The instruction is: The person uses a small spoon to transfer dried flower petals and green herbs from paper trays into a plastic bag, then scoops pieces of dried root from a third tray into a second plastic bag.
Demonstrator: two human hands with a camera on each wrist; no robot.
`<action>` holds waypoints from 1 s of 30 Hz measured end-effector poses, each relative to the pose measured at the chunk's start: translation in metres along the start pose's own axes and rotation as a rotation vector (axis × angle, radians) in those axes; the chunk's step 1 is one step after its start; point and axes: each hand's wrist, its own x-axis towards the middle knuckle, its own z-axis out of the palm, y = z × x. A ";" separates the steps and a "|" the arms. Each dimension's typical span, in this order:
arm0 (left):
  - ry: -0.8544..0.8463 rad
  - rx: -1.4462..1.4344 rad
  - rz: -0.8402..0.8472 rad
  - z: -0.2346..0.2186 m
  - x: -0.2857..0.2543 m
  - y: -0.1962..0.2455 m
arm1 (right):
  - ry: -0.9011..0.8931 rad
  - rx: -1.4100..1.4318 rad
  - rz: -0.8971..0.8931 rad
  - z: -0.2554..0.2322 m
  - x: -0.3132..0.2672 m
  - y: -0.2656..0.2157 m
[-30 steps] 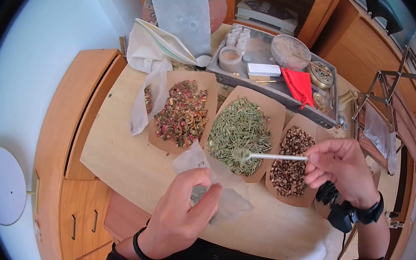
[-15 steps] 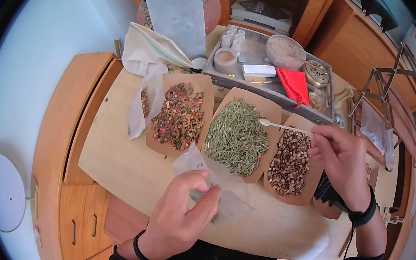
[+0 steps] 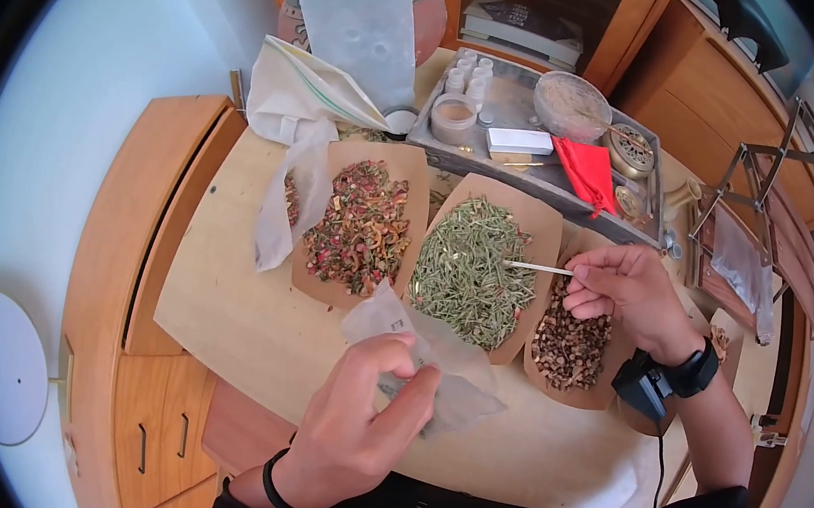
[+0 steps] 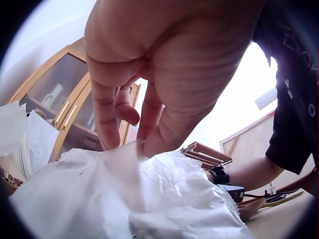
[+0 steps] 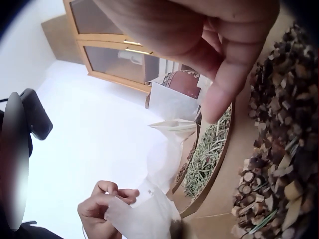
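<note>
My left hand (image 3: 356,425) pinches the edge of a translucent plastic bag (image 3: 451,361) between thumb and finger; the left wrist view shows the crumpled white bag (image 4: 109,184) hanging below the fingertips. Some dark contents show low inside it. In my right hand (image 3: 633,293) is a slim white spoon (image 3: 543,267), pinched by its handle and pointing left. Its tip overlaps the green cut herb (image 3: 473,280) in the middle paper tray (image 3: 544,230). The hand itself is over brown chopped stems (image 3: 569,353) in the tray to the right.
Dried red and yellow petals (image 3: 356,225) fill the left paper tray, with another plastic bag (image 3: 282,232) beside it. A grey wooden tray (image 3: 420,123) behind holds small bottles, a bowl (image 3: 573,105) and a red pouch (image 3: 588,174). At right stands a folding rack (image 3: 762,180).
The spoon first carried green bits over the front of the herb, then appeared bare near the tray's right edge. Now my right hand has shifted left, its tip over the herb. My left hand stays put.
</note>
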 end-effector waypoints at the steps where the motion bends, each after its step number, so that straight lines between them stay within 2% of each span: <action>1: -0.001 -0.003 -0.002 0.000 0.000 0.000 | -0.016 0.051 0.023 -0.002 0.000 0.002; 14: 0.004 0.005 0.000 0.001 0.000 0.003 | -0.055 0.172 0.048 -0.009 -0.009 0.004; 24: 0.003 -0.002 -0.006 0.003 0.003 0.003 | -0.051 -0.009 -0.007 0.013 -0.065 -0.024; 28: 0.000 0.003 -0.001 0.003 0.003 0.003 | -0.038 -0.158 -0.067 0.030 -0.080 -0.019; 30: 0.002 -0.002 -0.001 0.003 0.002 0.002 | 0.015 -0.281 -0.265 0.034 -0.086 -0.020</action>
